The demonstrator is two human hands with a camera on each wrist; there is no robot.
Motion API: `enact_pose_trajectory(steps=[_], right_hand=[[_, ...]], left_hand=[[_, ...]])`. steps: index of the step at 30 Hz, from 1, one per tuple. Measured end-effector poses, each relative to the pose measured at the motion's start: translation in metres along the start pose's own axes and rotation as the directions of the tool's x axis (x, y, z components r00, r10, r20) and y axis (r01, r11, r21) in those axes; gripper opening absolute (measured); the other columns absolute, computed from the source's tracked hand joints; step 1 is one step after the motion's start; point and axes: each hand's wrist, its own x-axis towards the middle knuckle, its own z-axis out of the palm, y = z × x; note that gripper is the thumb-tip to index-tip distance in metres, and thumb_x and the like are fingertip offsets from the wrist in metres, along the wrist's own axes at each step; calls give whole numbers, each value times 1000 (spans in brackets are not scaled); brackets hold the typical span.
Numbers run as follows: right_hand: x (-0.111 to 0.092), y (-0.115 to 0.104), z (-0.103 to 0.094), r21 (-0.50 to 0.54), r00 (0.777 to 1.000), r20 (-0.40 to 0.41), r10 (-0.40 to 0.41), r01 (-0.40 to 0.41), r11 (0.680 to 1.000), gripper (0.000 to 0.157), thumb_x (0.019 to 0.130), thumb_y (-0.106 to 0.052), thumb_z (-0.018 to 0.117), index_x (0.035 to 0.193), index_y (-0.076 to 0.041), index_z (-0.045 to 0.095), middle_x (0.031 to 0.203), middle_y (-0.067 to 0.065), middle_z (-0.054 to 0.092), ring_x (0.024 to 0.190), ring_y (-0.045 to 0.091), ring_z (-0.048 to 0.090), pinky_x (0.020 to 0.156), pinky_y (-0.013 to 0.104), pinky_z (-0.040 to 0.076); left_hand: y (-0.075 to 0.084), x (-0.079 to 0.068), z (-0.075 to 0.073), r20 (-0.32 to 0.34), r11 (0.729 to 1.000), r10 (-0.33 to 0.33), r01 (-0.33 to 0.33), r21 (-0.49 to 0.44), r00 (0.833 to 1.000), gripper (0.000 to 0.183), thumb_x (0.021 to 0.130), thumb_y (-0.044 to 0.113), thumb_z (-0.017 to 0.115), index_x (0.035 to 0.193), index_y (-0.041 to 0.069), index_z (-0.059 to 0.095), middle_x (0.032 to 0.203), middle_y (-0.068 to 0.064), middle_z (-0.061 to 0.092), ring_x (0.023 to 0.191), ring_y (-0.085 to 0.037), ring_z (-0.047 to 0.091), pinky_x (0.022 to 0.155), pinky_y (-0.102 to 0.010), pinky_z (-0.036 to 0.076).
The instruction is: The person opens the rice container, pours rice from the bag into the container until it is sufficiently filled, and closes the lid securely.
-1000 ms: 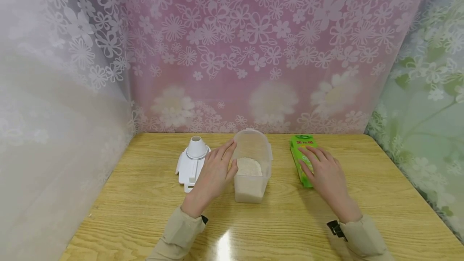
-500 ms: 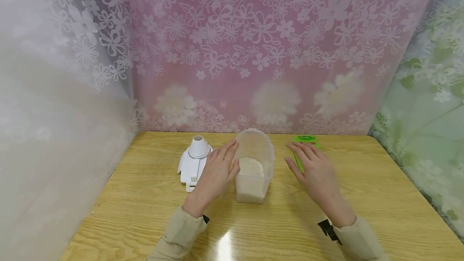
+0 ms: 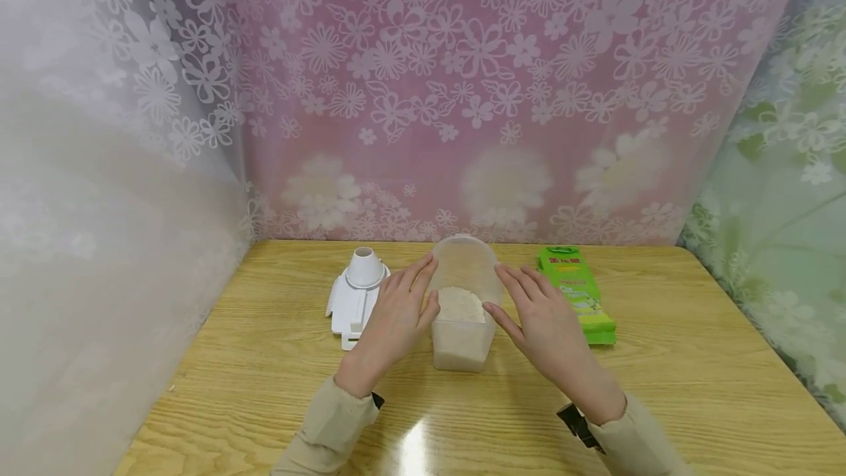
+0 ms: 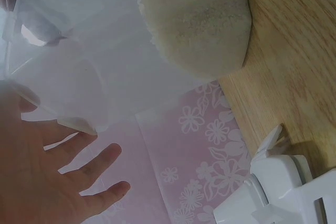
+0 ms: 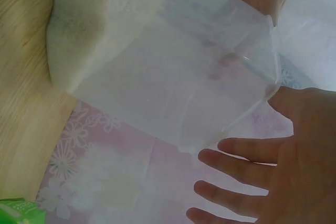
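A translucent plastic container [image 3: 461, 347] stands upright on the table, partly filled with white rice [image 3: 460, 305]. My left hand [image 3: 396, 311] is at its left side, the thumb and forefinger touching the rim and the other fingers spread, fairly straight. On the opposite side my right hand [image 3: 545, 322] has its thumb at the rim and its forefinger by the upper corner; the remaining fingers are straight and apart from the wall. Both wrist views show the container's clear upper wall [image 4: 115, 72] between the hands.
A white lid-like plastic piece [image 3: 345, 303] with a cone-shaped spout [image 3: 365, 267] lies left of the container, partly behind the left hand. To the right lies a green packet [image 3: 575, 285]. A pink floral curtain [image 3: 423, 94] hangs behind the wooden table [image 3: 694, 358].
My right hand has moved left from over the green packet to the container's right side, uncovering the packet. The left hand has stayed at the container's left rim.
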Motion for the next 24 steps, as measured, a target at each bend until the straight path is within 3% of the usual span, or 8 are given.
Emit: enact_pose_trajectory(steps=[2,9,12,16,24], right_hand=[[-1,-1,0,-4,1000,19,11,-11,1000,60,93,-35,72,139,2,59,134,19,64,124,43,57,91,60,52],[-4,1,2,23,999,37,2,-2,1000,61,102,-45,56,138,4,59,137,20,61,126,43,55,95,61,50],[-4,1,2,30,999,50,-8,7,1000,57,100,-35,63,140,5,56,139,20,60,126,42,54,96,59,50],[-5,1,3,16,998,65,-16,15,1000,56,104,-36,56,143,5,53,141,20,58,126,40,53,97,56,50],[-7,-3,3,-21,994,107,17,-15,1000,56,103,-31,57,146,4,50,146,20,54,129,39,52,100,56,49]], left_hand=[[0,0,0,-3,1000,3,-3,-1,1000,50,105,25,44,149,2,48,157,-10,44,133,-37,50,112,-55,37],[0,0,-1,6,1000,-2,2,-5,1000,50,106,25,43,151,2,46,157,-11,43,134,-37,50,113,-56,36],[0,0,-2,4,1000,-4,4,-9,1000,51,106,25,43,151,2,46,157,-11,43,133,-38,50,112,-56,36],[1,0,-2,2,1000,-2,3,-11,1000,50,105,24,43,150,2,46,157,-11,43,133,-38,50,112,-56,36],[2,0,-2,7,1000,0,0,-9,1000,50,105,25,43,150,2,46,157,-11,43,133,-38,50,112,-56,36]])
